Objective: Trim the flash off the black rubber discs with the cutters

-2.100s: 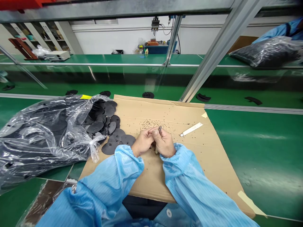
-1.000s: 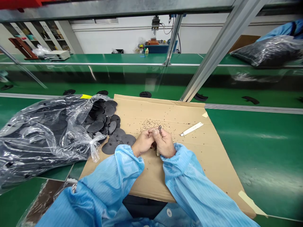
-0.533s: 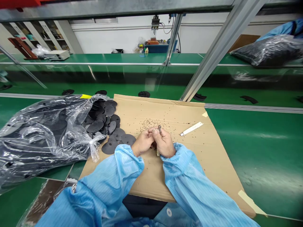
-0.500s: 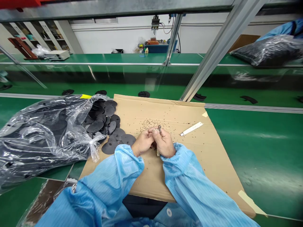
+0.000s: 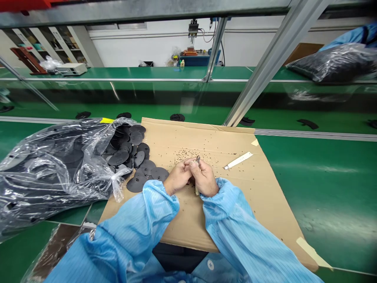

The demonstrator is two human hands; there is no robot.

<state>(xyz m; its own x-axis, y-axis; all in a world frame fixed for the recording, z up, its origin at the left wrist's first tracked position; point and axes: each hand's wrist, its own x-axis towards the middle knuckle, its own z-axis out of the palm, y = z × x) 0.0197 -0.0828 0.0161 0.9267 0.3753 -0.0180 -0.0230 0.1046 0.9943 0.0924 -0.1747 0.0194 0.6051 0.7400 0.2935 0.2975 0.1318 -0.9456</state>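
My left hand [image 5: 178, 178] is closed above the cardboard, its fingertips meeting those of my right hand; whatever it pinches is hidden. My right hand [image 5: 205, 180] is wrapped around small nippers [image 5: 198, 159]. Their dark metal tip pokes out past the thumb, and a pale yellowish handle end shows below the palm. Tiny black scraps [image 5: 185, 154] lie scattered just beyond the fingers. Left of my hands, flat black plastic discs [image 5: 160, 174] spill out of a clear plastic bag [image 5: 59, 173]. On the right lies a white-handled knife [image 5: 239, 160].
The cardboard sheet [image 5: 235, 204] covers the green bench, with tape [image 5: 313, 253] at its corner. A slanted metal post [image 5: 259, 74] rises behind it. Black parts [image 5: 177, 117] sit on the green conveyor [image 5: 147, 106] beyond. A filled plastic bag [image 5: 332, 65] stands at the far right.
The black parts on the conveyor have shifted slightly to the left. Both hands stay almost in place, with the nippers' tip barely moved.
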